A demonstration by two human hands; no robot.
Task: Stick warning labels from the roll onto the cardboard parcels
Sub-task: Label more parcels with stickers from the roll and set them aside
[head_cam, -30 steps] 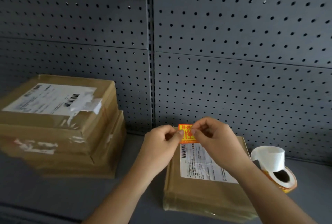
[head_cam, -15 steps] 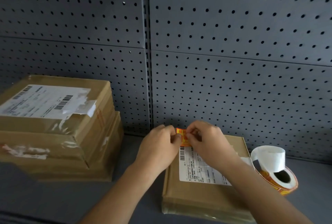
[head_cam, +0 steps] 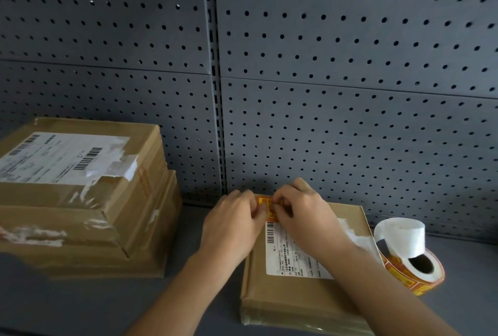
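Left hand (head_cam: 233,224): fingers curled, pinching the warning label's (head_cam: 265,205) left edge.
Right hand (head_cam: 301,213): pinching its right edge.
Label: lying at the parcel's (head_cam: 292,298) far edge.
Roll (head_cam: 412,268): sitting just right of it.
Stacked parcels (head_cam: 80,195): sitting well left, open shelf (head_cam: 199,295) between.

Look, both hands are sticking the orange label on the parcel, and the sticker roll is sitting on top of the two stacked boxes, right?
Not quite. The head view shows the roll on the shelf beside the parcel, right of it, not on the stacked boxes. Both hands, left hand and right hand, do press the label.

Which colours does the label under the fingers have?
The label is orange-red with yellow print, seen in the head view.
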